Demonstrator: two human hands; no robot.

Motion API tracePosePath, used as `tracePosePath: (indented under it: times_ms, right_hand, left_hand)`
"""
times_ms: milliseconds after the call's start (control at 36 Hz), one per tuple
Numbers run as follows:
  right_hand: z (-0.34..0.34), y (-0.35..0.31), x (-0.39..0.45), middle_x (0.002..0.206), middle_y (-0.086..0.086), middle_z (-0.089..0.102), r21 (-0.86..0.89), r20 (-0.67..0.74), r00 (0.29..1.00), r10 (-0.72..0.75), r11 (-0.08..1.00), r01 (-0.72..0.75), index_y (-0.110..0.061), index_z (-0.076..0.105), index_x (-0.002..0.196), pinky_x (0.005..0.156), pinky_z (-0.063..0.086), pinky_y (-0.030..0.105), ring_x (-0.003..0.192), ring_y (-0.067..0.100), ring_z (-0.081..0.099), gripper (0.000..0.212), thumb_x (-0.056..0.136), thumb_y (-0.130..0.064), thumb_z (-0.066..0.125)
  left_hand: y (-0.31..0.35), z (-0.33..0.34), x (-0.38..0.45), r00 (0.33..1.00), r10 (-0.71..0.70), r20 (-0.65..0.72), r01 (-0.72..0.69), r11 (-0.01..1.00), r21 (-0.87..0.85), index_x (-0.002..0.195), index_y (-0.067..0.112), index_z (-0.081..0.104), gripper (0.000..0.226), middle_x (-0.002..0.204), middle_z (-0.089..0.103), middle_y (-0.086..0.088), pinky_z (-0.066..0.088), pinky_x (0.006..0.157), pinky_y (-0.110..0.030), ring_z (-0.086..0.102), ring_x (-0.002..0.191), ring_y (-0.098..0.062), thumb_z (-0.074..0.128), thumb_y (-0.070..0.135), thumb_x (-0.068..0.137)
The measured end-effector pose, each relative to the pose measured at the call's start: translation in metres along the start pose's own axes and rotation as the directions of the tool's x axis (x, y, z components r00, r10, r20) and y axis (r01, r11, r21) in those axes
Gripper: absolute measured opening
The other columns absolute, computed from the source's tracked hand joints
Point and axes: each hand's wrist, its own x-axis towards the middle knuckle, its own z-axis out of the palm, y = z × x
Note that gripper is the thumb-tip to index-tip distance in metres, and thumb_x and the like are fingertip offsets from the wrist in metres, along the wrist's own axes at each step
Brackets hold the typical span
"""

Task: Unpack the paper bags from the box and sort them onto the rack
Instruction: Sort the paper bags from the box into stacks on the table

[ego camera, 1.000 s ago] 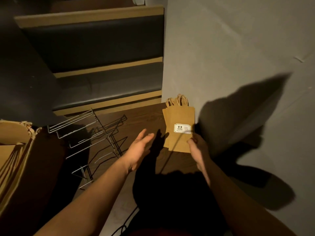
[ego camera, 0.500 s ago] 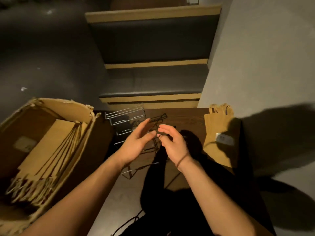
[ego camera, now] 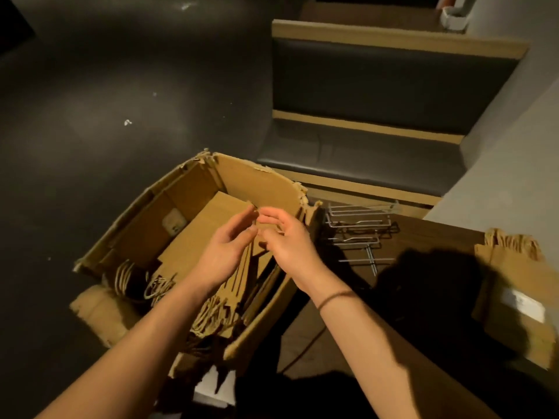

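Observation:
An open, torn cardboard box [ego camera: 260, 182] stands on the dark floor at centre left. Inside it lie several flat brown paper bags [ego camera: 193, 237] with twisted paper handles pointing toward me. My left hand [ego camera: 223, 252] and my right hand [ego camera: 287, 240] hover side by side over the box, fingers relaxed and holding nothing, fingertips nearly touching. A wire rack [ego camera: 360, 231] sits on the wooden table [ego camera: 429, 240] right of the box. A bundle of brown paper bags [ego camera: 514, 285] with a white label lies on the table at far right.
A dark padded bench [ego camera: 378, 86] with wooden trim runs behind the table. A grey wall [ego camera: 514, 161] rises on the right. Dark floor [ego camera: 90, 116] spreads to the left of the box. A thin cable [ego camera: 305, 349] trails below the table edge.
My right hand let go of the labelled bundle on the table. Both hands and my view swung left, from over the rack to over the open box.

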Motion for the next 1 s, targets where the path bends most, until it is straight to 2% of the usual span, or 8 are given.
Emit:
tracePosePath:
  times_ms: [111,278,389,500,667,861,917,1000]
  right_hand:
    - [0.042,0.004,0.021,0.131,-0.005,0.056,-0.030,0.002,0.990,0.140,0.990,-0.140,-0.028,0.049,0.137,0.101,0.049,0.039,0.117,0.010,0.055,0.044,0.093,-0.020,0.054]
    - [0.090,0.005,0.038,0.130,0.010,0.054,0.153,0.017,0.931,0.364,0.920,-0.362,-0.010,0.043,0.141,0.096,0.052,0.033,0.112,0.020,0.058,0.043,0.098,-0.006,0.046]
    - [0.123,0.022,0.055,0.117,0.004,0.057,0.282,0.002,0.846,0.534,0.811,-0.512,-0.010,0.043,0.141,0.092,0.052,0.032,0.107,0.017,0.057,0.045,0.097,0.001,0.044]
    - [0.143,0.037,0.066,0.137,0.020,0.051,0.265,-0.004,0.804,0.595,0.776,-0.573,-0.001,0.042,0.140,0.094,0.051,0.037,0.124,0.031,0.053,0.045,0.096,0.003,0.044]
    - [0.151,0.059,0.064,0.136,0.011,0.055,0.412,-0.058,0.806,0.589,0.749,-0.519,-0.009,0.044,0.139,0.088,0.055,0.034,0.117,0.023,0.059,0.042,0.098,-0.006,0.051]
    - [0.153,0.068,0.063,0.128,0.005,0.059,0.246,-0.077,0.868,0.490,0.853,-0.460,-0.011,0.045,0.139,0.082,0.058,0.031,0.099,0.016,0.069,0.047,0.094,-0.007,0.057]
    - [0.152,0.068,0.064,0.127,0.007,0.061,0.225,-0.049,0.873,0.486,0.857,-0.464,-0.011,0.041,0.142,0.078,0.059,0.030,0.090,0.015,0.072,0.051,0.094,-0.008,0.057]
    - [0.153,0.067,0.062,0.124,0.009,0.064,0.217,-0.013,0.868,0.496,0.849,-0.481,-0.010,0.038,0.143,0.076,0.060,0.032,0.085,0.016,0.074,0.052,0.095,-0.008,0.057]
  left_hand:
    - [-0.049,-0.050,0.021,0.987,-0.155,0.037,0.151,0.984,0.099,0.146,0.027,0.039,0.055,0.148,0.046,0.004,0.030,0.117,-0.042,0.039,0.138,-0.015,0.060,0.026,0.095]
    - [-0.108,-0.092,0.048,0.931,-0.357,0.073,0.275,0.820,0.502,0.150,0.026,0.028,0.070,0.150,0.040,-0.009,0.047,0.098,-0.036,0.049,0.129,-0.028,0.065,0.035,0.091]
    - [-0.138,-0.104,0.059,0.904,-0.420,0.078,0.261,0.687,0.678,0.151,0.034,0.015,0.096,0.159,0.012,-0.009,0.034,0.112,-0.054,0.025,0.143,-0.036,0.069,0.061,0.076]
    - [-0.152,-0.106,0.061,0.896,-0.435,0.088,0.228,0.622,0.749,0.152,0.036,0.005,0.106,0.161,-0.002,-0.009,0.025,0.115,-0.059,0.007,0.147,-0.038,0.068,0.069,0.072]
    - [-0.163,-0.116,0.067,0.901,-0.399,0.172,0.130,0.624,0.771,0.152,0.031,0.011,0.096,0.158,0.014,-0.011,0.036,0.111,-0.052,0.027,0.141,-0.037,0.061,0.068,0.078]
    - [-0.167,-0.131,0.078,0.890,-0.361,0.281,0.012,0.633,0.774,0.151,0.030,0.017,0.080,0.147,0.038,-0.011,0.046,0.103,-0.046,0.048,0.126,-0.033,0.056,0.057,0.088]
    - [-0.163,-0.139,0.080,0.892,-0.310,0.329,-0.055,0.648,0.760,0.153,0.035,0.008,0.070,0.135,0.052,-0.013,0.048,0.099,-0.044,0.058,0.113,-0.030,0.047,0.044,0.096]
    - [-0.159,-0.156,0.079,0.908,-0.200,0.368,-0.137,0.689,0.711,0.150,0.039,-0.021,0.086,0.117,0.062,-0.016,0.054,0.090,-0.042,0.065,0.090,-0.021,0.046,0.022,0.098]
